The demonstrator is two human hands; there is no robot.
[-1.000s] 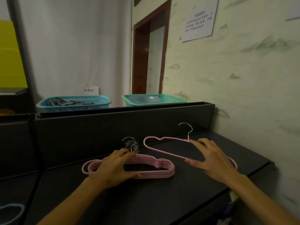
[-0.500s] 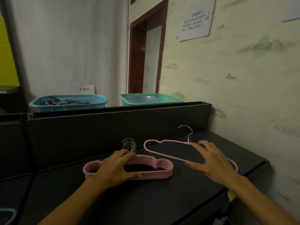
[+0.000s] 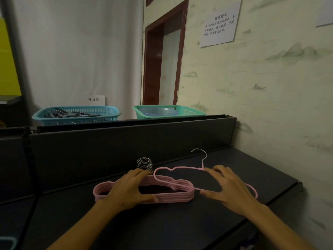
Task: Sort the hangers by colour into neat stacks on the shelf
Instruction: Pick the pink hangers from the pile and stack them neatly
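On the dark shelf (image 3: 180, 222) lies a stack of pink hangers (image 3: 167, 195), its metal hooks bunched toward the back panel; the left hand (image 3: 129, 190) rests on it, fingers over the top edge and thumb against the front edge. The right hand (image 3: 228, 190), fingers spread, presses on a single pink hanger (image 3: 180, 168) whose left end overlaps the stack's right end. Behind the panel stand a blue basket (image 3: 77, 115) and a green basket (image 3: 169, 111).

Pink hangers (image 3: 167, 196), dark shelf (image 3: 180, 224)
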